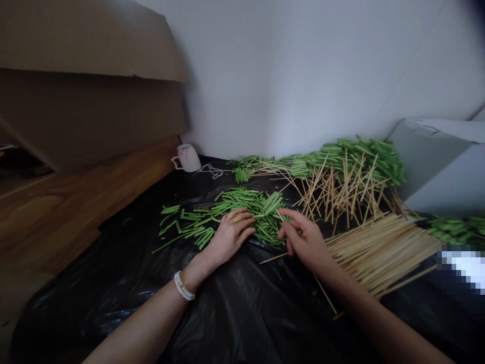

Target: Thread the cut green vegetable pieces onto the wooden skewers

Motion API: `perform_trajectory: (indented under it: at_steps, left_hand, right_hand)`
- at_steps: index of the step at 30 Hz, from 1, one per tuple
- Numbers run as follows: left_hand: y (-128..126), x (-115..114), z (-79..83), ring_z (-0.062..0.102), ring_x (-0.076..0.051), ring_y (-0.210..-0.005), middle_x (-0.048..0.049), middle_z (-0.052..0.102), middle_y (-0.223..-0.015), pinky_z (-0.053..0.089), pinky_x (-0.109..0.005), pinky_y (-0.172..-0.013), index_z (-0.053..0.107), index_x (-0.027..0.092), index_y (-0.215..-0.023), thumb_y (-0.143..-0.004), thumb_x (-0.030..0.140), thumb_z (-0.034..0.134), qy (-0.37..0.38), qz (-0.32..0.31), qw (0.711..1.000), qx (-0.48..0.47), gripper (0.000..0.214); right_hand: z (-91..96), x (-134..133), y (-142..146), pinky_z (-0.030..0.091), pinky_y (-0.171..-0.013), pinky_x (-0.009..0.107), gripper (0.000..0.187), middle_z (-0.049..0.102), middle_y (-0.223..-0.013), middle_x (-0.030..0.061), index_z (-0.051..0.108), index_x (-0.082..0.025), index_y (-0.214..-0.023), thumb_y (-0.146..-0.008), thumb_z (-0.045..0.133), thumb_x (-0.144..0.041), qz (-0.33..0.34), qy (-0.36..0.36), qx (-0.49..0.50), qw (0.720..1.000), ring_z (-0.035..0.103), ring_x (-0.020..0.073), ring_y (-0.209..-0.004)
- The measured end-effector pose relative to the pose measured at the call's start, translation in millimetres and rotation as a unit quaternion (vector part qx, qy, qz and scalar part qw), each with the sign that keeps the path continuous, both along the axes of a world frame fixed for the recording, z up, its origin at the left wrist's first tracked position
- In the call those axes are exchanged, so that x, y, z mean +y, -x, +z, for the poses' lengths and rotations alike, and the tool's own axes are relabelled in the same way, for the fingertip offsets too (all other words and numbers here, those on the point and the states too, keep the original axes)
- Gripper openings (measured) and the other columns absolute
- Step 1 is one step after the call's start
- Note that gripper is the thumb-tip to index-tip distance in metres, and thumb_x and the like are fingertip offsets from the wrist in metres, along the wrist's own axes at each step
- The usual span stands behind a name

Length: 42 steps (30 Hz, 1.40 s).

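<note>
My left hand (234,232), with a ring and a white beaded bracelet, lies over a loose pile of cut green bean pieces (204,236), its fingers stretched out and slightly apart. Pinched between the fingers of my right hand (303,235) is a thin bamboo skewer (279,215). At the skewer's far end sits a row of green bean pieces (273,203), just above the pile. The skewer's lower end shows below my right hand, pointing down and right.
Bare skewers (382,253) lie bundled at right. Behind them are filled bean skewers (364,156) against the wall. A white mug (187,158) with string stands at the back left. Cardboard boxes (91,116) rise at left, a white box (443,167) at right. Black plastic (235,313) covers the surface.
</note>
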<state>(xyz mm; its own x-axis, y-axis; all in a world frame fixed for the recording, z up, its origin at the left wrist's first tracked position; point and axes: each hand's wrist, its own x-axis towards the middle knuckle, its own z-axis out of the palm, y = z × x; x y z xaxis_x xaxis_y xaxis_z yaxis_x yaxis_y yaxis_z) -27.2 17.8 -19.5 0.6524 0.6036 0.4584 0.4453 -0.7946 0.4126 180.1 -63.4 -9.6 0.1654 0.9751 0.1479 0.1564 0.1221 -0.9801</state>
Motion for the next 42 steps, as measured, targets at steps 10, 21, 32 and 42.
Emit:
perform_trajectory:
  at_steps: [10, 21, 32, 42]
  left_hand:
    - [1.9, 11.5, 1.7, 0.065, -0.017, -0.077, -0.0038, 0.072, -0.082, 0.048, -0.027, -0.073, 0.069, 0.016, -0.091, -0.067, 0.029, 0.080, 0.333, 0.108, 0.869, -0.350, 0.029]
    - [1.7, 7.2, 11.1, 0.066, -0.011, -0.076, -0.0051, 0.075, -0.088, 0.049, -0.022, -0.074, 0.074, 0.016, -0.091, -0.064, 0.025, 0.084, 0.540, 0.043, 0.714, -0.444, 0.030]
    - [1.0, 5.3, 9.8, 0.064, -0.011, -0.075, -0.0046, 0.074, -0.085, 0.047, -0.022, -0.073, 0.076, 0.017, -0.093, -0.066, 0.023, 0.083, 0.546, 0.015, 0.717, -0.433, 0.028]
    - [1.1, 6.2, 7.4, 0.065, -0.012, -0.077, -0.0046, 0.074, -0.085, 0.048, -0.022, -0.074, 0.076, 0.017, -0.091, -0.066, 0.026, 0.083, 0.535, 0.032, 0.730, -0.423, 0.028]
  right_hand:
    - [0.3, -6.2, 2.7, 0.042, -0.044, 0.022, 0.029, 0.070, -0.081, 0.0012, 0.059, -0.020, -0.115, -0.092, 0.046, -0.032, 0.056, -0.042, -0.110, 0.991, 0.051, 0.0075, -0.040]
    - [5.1, -10.3, 10.0, 0.043, -0.059, 0.024, 0.026, 0.061, -0.057, -0.0022, 0.070, -0.019, -0.098, -0.091, 0.047, -0.029, 0.086, -0.037, -0.196, 0.976, 0.056, 0.0123, -0.055]
    - [3.6, -9.3, 9.8, 0.040, -0.054, 0.024, 0.027, 0.062, -0.058, -0.0021, 0.071, -0.021, -0.095, -0.091, 0.047, -0.032, 0.099, -0.017, -0.186, 0.977, 0.054, 0.0119, -0.052]
    - [3.7, -10.4, 11.1, 0.034, -0.043, 0.022, 0.028, 0.061, -0.058, -0.0032, 0.071, -0.020, -0.091, -0.091, 0.047, -0.034, 0.099, 0.012, -0.170, 0.980, 0.044, 0.0083, -0.039]
